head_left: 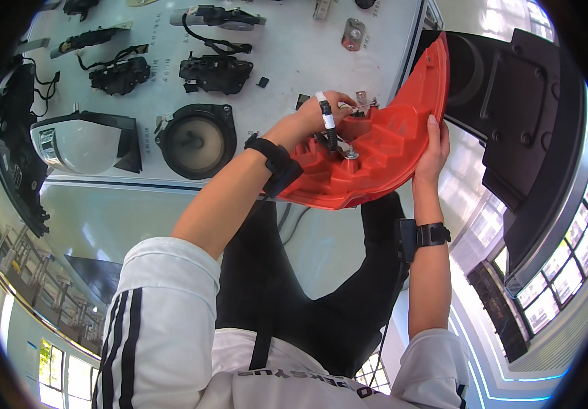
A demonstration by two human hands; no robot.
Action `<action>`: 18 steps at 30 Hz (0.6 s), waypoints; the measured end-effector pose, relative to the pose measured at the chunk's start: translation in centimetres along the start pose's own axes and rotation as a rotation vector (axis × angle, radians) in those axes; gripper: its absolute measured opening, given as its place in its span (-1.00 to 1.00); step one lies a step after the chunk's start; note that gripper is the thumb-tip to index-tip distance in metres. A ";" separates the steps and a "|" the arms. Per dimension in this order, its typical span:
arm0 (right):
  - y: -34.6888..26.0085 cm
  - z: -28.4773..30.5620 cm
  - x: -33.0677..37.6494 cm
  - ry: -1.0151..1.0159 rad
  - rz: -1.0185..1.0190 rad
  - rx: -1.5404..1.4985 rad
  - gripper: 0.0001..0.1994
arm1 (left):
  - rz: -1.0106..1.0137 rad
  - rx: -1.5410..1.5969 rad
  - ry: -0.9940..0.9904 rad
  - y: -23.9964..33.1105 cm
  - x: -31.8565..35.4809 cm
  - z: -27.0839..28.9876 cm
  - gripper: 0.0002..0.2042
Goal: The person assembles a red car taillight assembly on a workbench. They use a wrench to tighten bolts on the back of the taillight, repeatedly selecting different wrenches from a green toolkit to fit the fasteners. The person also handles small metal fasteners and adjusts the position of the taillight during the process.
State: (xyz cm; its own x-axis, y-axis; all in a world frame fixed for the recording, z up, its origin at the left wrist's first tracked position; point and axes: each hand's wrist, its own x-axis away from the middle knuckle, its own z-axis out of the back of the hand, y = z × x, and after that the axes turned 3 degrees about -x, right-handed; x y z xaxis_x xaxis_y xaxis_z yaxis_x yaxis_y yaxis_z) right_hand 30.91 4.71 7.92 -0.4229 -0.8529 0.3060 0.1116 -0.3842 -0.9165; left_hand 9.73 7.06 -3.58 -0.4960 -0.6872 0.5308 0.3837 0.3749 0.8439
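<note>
A red car tail light housing [403, 133], its moulded back side facing up, rests tilted at the table's front right corner. My right hand [433, 151] grips its right edge, thumb on top. My left hand [328, 111] reaches over the housing's far left part with its fingers curled together near a metal stud [374, 103]. What those fingers pinch is hidden. A black cable [328, 126] with white tape runs beside the left hand down toward the housing. Another metal stud [352, 154] stands up nearer to me.
On the white table [287, 41] lie a round speaker [198, 142], a white side mirror [79, 144], black door locks [217, 73] and door handles with cables. A large black panel [529, 116] stands at the right. Beneath the table's front edge are my legs.
</note>
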 end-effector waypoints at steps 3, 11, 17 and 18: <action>0.2 -0.3 -0.1 0.002 0.012 -0.008 -0.47 | -0.028 0.004 0.044 -0.6 -0.7 -0.3 -0.64; 0.2 -0.1 0.2 -0.005 0.002 -0.024 -0.47 | -0.044 -0.081 0.077 -0.5 -2.0 0.6 -0.72; 0.1 -0.2 0.4 -0.013 -0.023 -0.103 -0.48 | -0.066 -0.042 -0.061 -0.9 -2.8 1.6 -0.73; 0.1 -0.2 0.4 -0.003 -0.023 -0.120 -0.48 | -0.052 -0.018 -0.126 -0.1 -2.6 2.2 -0.71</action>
State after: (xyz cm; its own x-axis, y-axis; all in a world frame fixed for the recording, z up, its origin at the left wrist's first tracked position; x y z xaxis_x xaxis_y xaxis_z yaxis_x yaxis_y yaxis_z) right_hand 30.55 4.44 7.85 -0.4214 -0.8454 0.3283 -0.0072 -0.3588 -0.9334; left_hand 9.27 10.16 -4.86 -0.6089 -0.6212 0.4933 0.3683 0.3294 0.8694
